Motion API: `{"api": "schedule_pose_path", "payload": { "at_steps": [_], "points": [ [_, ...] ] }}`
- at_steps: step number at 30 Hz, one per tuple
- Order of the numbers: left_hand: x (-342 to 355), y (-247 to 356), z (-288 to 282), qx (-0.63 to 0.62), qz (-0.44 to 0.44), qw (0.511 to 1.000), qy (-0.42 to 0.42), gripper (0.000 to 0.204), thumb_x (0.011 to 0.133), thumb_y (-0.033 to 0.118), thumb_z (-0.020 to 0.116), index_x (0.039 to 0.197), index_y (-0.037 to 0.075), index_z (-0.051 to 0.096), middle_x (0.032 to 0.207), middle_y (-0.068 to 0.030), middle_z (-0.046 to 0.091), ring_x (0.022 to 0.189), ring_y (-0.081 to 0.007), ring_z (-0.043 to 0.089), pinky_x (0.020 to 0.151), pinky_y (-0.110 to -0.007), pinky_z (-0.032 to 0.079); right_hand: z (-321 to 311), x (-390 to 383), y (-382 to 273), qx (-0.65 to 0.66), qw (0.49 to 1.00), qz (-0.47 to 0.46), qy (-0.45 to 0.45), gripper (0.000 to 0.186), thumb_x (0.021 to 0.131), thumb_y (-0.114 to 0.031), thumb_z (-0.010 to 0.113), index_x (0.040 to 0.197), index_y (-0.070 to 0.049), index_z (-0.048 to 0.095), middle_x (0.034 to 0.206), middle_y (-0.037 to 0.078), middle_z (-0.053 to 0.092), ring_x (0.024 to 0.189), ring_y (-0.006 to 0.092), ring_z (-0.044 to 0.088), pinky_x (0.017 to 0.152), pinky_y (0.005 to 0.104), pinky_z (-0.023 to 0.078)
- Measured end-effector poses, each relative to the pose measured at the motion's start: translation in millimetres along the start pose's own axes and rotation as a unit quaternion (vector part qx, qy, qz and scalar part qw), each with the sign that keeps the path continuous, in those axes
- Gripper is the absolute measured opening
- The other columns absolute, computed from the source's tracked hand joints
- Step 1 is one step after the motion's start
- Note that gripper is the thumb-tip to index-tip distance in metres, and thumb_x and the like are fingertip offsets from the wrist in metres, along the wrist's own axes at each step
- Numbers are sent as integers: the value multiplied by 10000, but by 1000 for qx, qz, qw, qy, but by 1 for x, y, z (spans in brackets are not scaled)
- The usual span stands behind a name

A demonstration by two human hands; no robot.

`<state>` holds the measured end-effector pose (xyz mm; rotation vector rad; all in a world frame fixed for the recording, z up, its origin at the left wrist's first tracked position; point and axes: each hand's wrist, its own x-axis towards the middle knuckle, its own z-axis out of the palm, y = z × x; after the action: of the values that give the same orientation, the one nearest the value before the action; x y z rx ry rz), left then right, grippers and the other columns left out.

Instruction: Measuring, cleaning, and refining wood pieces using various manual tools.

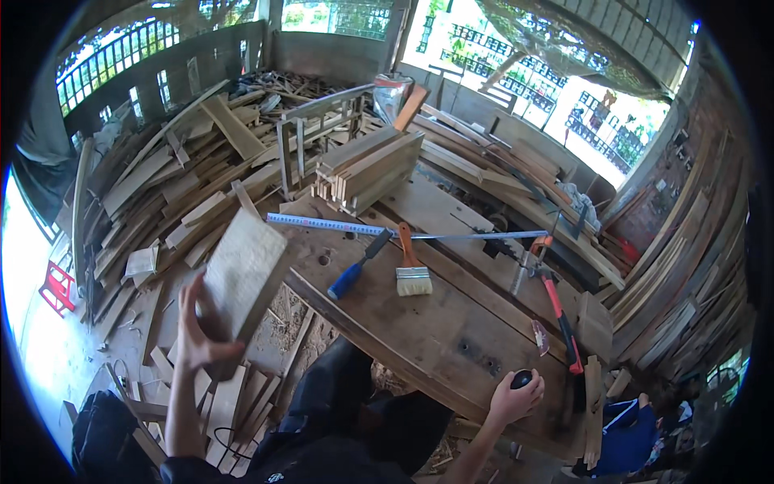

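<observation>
My left hand [201,327] grips a thick, pale wooden block [246,262] by its side, raised and tilted off the left end of the workbench [419,339]. At the bench's near right part, my right hand [514,401] is curled around a small black rounded object [522,378], mostly hidden by the fingers. On the bench top lie a blue-handled chisel [359,264] and a paint brush [413,270] with an orange handle and pale bristles. Behind them, a long measuring strip [322,223] stretches across the bench. A red and black handled tool [562,319] lies to the right.
A stack of cut boards [371,169] stands at the bench's far side. Heaped wood offcuts [185,177] fill the floor on the left, beside a small red stool [56,289]. Long planks [693,258] lean along the right wall. Scraps and shavings lie under the bench.
</observation>
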<state>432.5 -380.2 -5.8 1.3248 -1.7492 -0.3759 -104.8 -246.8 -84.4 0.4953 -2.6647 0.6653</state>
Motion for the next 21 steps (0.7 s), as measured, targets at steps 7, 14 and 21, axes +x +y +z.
{"api": "schedule_pose_path", "payload": {
  "at_steps": [7, 14, 21],
  "points": [
    [62, -33, 10, 159, -10, 987, -14, 1220, 445, 433, 908, 1506, 125, 392, 1371, -184, 489, 1288, -379, 462, 1100, -505, 374, 3, 0, 4, 13, 999, -19, 33, 579, 826, -280, 718, 1355, -161, 514, 1465, 109, 457, 1389, 326, 391, 1105, 537, 328],
    [72, -34, 35, 128, -161, 978, -44, 1157, 451, 419, 928, 1456, 125, 436, 1358, -222, 544, 1293, -394, 487, 1115, -482, 381, 3, 3, -1, 58, 971, -165, 163, 488, 813, -247, 733, 1249, -79, 592, 1353, 177, 553, 1264, 388, 495, 1059, 519, 390],
    [55, -45, 47, 240, -28, 969, -47, 1084, 457, 424, 901, 1391, 54, 493, 1355, -186, 521, 1250, -392, 478, 1099, -487, 385, 7, -2, -224, 387, 769, -502, -78, 176, 881, -44, 629, 1051, -52, 673, 974, 121, 700, 938, 313, 659, 817, 402, 520]
  ]
}}
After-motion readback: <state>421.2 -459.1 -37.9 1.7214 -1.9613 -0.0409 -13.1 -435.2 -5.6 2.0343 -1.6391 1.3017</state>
